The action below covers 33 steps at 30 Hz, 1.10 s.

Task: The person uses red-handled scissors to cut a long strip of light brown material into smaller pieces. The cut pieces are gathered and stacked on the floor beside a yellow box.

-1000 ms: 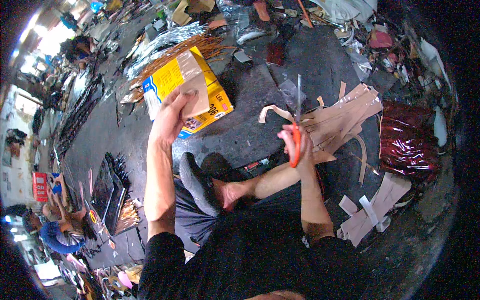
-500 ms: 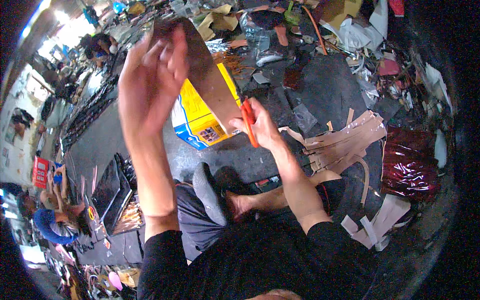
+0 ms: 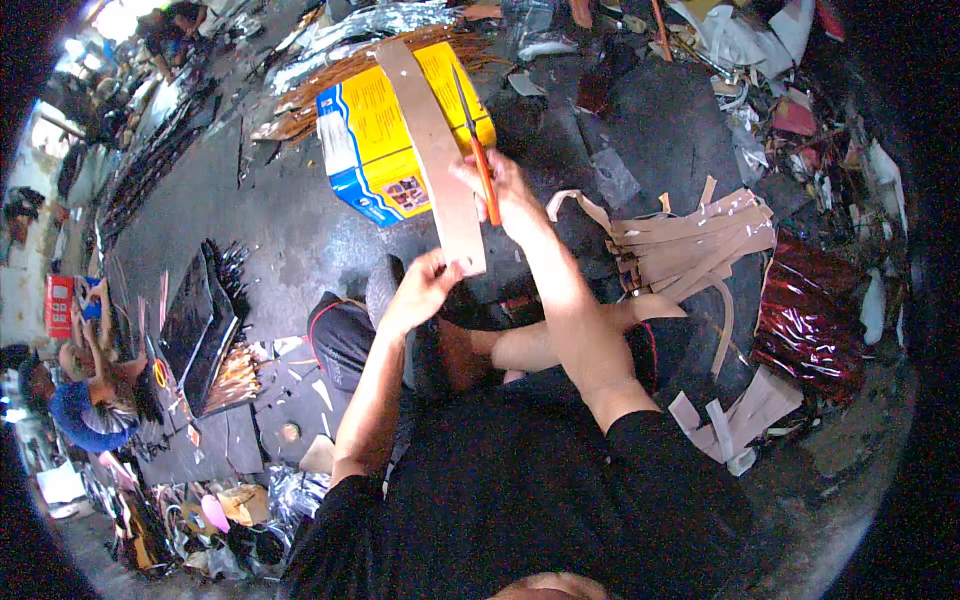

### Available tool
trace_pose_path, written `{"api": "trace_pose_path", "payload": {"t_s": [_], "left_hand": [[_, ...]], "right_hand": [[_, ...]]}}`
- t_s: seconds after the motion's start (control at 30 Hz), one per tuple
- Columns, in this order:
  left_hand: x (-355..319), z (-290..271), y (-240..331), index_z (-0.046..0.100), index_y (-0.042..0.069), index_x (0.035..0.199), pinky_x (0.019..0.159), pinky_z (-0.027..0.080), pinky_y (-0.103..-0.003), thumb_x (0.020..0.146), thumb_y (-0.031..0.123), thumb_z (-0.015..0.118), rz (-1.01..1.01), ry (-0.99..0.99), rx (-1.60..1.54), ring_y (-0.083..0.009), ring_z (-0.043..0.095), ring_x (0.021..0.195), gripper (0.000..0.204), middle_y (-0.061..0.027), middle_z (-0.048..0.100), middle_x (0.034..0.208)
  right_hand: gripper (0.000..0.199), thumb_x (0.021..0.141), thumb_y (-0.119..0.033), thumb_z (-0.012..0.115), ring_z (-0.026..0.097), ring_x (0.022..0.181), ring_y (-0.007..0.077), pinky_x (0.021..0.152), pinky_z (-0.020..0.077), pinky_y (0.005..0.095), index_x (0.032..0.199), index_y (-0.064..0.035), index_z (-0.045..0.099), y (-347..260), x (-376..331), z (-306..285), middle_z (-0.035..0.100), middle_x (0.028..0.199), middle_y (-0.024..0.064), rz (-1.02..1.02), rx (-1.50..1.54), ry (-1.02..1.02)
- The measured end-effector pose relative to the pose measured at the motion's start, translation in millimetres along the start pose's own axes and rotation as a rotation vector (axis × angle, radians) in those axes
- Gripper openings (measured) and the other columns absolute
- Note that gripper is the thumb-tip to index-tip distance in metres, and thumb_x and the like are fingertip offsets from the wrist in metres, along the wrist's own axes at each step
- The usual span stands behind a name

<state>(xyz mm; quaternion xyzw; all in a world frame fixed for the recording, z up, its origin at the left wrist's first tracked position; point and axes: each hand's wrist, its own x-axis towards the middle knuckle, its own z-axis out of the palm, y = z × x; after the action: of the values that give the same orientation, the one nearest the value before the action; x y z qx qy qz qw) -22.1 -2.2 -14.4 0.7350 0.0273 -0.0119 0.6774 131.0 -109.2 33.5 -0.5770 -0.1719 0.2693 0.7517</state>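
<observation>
A long beige strip of leather-like material (image 3: 425, 118) stretches over the yellow and blue box (image 3: 372, 135), running from the box's far edge toward me. Its near end is pinched between the thumb and fingers of my left hand (image 3: 424, 289). My right hand (image 3: 507, 194) grips orange-handled scissors (image 3: 488, 185), whose dark blades point away from me along the strip's right side. The right thumb rests at the strip's edge. Whether the blades are fully closed is hard to make out.
A bundle of cut beige strips (image 3: 690, 240) lies to the right, beside a glossy dark-red sheet stack (image 3: 812, 315). Pale offcuts (image 3: 745, 415) are nearer me. On the left are a black tray-like object (image 3: 195, 320) and a person in blue (image 3: 92, 415). Scraps pile up at far right.
My left hand has come down from high over the strip's far part to its near end. The strip now lies straighter, and the scissors point farther away from me.
</observation>
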Motion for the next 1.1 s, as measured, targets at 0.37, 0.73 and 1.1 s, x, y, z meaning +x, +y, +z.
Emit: {"api": "trace_pose_path", "payload": {"t_s": [0.37,0.73,1.1], "left_hand": [[27.5,-10.1,21.0,0.053,0.003,0.105,0.075,0.049,-0.025,0.093,0.022,0.050,-0.206,0.055,-0.499,-0.0131,0.060,0.082,0.022,-0.0101,0.063,0.093],[25.0,-12.9,10.6,0.053,0.003,0.101,0.076,0.050,-0.027,0.092,0.017,0.051,-0.254,0.100,-0.503,-0.0144,0.060,0.079,0.016,-0.0083,0.061,0.088],[11.6,-5.0,3.1,0.054,0.003,0.105,0.076,0.051,-0.027,0.091,0.013,0.053,-0.180,0.011,-0.276,-0.0148,0.062,0.082,0.017,-0.0064,0.063,0.091]], "right_hand": [[0.015,0.085,-0.010,0.060,0.058,0.068,0.0107,0.059,0.0473,0.0241,0.099,-0.0059,0.056,10.7,-136.1,-40.0,0.060,0.089,0.0022,0.239,-0.060,0.127],[0.069,0.084,-0.067,0.039,0.049,0.068,0.0096,0.056,0.0456,0.0249,0.122,-0.0099,0.045,74.6,-193.8,-48.0,0.049,0.079,-0.0007,0.236,-0.183,-0.144],[0.060,0.092,-0.058,0.032,0.048,0.066,0.0091,0.061,0.0427,0.0250,0.118,-0.0067,0.048,80.8,-189.4,-55.2,0.050,0.076,-0.0008,0.248,-0.126,-0.072]]}}
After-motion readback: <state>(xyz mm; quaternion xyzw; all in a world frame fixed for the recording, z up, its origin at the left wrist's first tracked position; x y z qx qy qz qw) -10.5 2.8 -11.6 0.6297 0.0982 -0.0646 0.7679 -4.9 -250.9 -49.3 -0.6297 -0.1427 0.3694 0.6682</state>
